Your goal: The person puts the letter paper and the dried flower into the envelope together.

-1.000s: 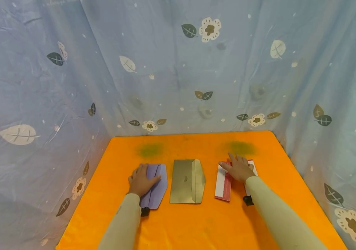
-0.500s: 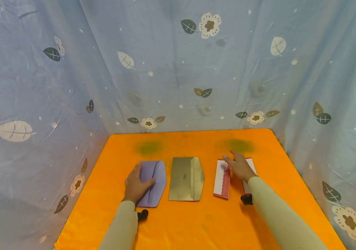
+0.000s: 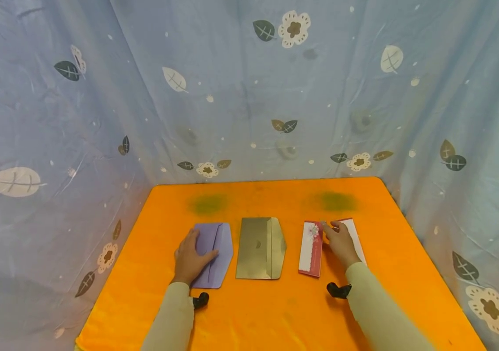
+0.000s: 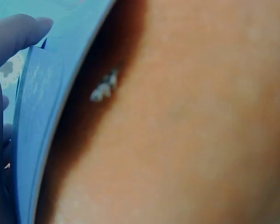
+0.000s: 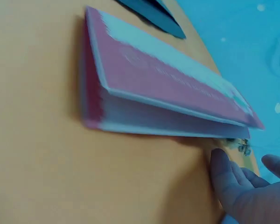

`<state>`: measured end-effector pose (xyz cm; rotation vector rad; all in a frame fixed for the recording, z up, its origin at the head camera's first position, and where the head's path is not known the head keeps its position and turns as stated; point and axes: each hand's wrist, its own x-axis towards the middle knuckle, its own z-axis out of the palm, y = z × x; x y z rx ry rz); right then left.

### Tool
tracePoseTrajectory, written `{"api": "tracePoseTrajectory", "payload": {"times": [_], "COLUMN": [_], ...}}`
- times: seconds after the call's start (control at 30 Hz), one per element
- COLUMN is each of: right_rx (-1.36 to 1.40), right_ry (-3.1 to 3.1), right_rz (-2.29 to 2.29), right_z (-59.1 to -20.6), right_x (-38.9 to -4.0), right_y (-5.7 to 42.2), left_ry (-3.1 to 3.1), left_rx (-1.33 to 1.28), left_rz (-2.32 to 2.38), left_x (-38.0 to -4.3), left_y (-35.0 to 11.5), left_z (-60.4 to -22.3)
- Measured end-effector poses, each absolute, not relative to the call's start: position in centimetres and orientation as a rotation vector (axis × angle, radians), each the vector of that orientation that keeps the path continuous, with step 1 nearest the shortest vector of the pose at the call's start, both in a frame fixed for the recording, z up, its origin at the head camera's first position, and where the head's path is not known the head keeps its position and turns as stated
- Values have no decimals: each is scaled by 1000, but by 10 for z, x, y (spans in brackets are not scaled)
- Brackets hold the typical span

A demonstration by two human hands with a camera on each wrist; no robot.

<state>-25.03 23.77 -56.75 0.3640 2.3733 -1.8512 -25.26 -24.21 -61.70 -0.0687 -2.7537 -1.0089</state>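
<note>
Lying out: two envelopes (image 3: 224, 256), two cards (image 3: 310, 248).

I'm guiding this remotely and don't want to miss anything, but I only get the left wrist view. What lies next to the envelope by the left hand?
Observer: In the head view, a gold envelope lies just to the right of that purple envelope.
Operator: And where's the right hand?
Observer: The right hand is at two red-and-white cards, beside the left card and partly hiding the other.
Operator: Is that left card pressed flat?
Observer: No, the right wrist view shows it gaping along the long edge that faces the right hand.
</note>
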Motion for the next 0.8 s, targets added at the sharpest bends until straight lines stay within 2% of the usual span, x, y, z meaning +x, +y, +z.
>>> {"api": "tracePoseTrajectory", "payload": {"times": [0.3,0.8], "right_rx": [462,461], "right_ry": [2263,2295], "right_rz": [-2002,-1968], "right_z": [-581,-592], "right_x": [-231,-224], "right_y": [225,224], "left_ry": [-2756,-2743], "left_rx": [-48,-31], "left_rz": [-1022,-1015], "left_x": [-256,-256], "left_y": [-245,-245], "left_z": [-620,-623]}}
